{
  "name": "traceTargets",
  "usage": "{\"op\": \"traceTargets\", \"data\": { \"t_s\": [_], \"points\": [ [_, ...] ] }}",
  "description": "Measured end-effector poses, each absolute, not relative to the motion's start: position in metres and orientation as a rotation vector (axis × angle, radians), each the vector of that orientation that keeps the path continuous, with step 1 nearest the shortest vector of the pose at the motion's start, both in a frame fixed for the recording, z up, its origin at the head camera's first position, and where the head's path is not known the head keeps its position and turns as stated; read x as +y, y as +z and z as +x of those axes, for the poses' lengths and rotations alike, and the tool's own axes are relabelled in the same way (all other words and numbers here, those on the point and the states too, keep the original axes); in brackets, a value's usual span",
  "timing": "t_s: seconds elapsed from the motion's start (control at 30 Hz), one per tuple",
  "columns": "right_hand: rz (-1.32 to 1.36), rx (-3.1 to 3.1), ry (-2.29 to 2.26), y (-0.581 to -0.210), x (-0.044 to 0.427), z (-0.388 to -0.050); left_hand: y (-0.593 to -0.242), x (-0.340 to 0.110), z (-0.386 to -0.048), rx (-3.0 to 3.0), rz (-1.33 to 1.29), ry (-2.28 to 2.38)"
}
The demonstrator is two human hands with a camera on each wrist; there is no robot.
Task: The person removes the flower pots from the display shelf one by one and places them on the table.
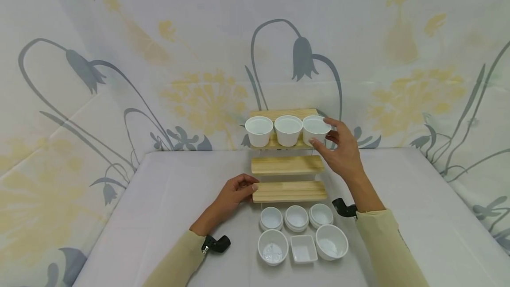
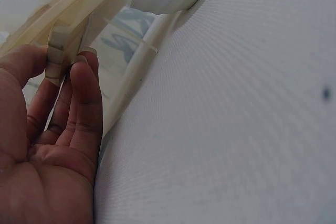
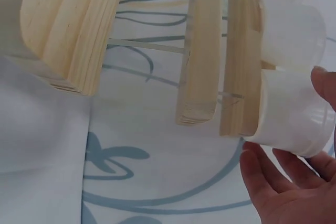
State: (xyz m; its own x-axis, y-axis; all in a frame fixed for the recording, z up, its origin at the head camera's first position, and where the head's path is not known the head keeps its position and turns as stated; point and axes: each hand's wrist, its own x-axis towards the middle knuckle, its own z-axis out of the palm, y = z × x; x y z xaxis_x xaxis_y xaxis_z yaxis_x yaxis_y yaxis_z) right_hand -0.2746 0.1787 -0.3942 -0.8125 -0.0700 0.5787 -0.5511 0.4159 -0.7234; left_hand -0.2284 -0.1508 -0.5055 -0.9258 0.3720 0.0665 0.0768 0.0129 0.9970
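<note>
Three white cups stand in a row on the top wooden shelf: left cup (image 1: 259,133), middle cup (image 1: 288,133) and right cup (image 1: 314,131). My right hand (image 1: 343,153) holds the right cup, thumb on the near side and fingers round the right. In the right wrist view, the right hand (image 3: 294,195) curls round that same cup (image 3: 291,109), which rests at the shelf's end. My left hand (image 1: 234,195) pinches the left end of the lowest shelf (image 1: 289,193). The left wrist view shows the left hand (image 2: 60,140) with thumb and fingers on the wooden end (image 2: 56,51).
A middle shelf (image 1: 287,165) lies between the top and lowest ones. In front stand several small white bowls, among them a round bowl (image 1: 272,248), a square dish (image 1: 304,250) and a larger bowl (image 1: 332,243). Behind hangs a flower-patterned cloth (image 1: 215,56).
</note>
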Motion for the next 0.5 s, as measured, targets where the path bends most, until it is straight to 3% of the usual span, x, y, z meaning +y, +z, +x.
{"op": "traceTargets", "data": {
  "t_s": [0.5],
  "points": [
    [0.457,-2.174,1.416,-0.3938,0.182,-0.2703,-0.506,-0.1504,-0.2298,2.069,0.463,2.008]
  ]
}}
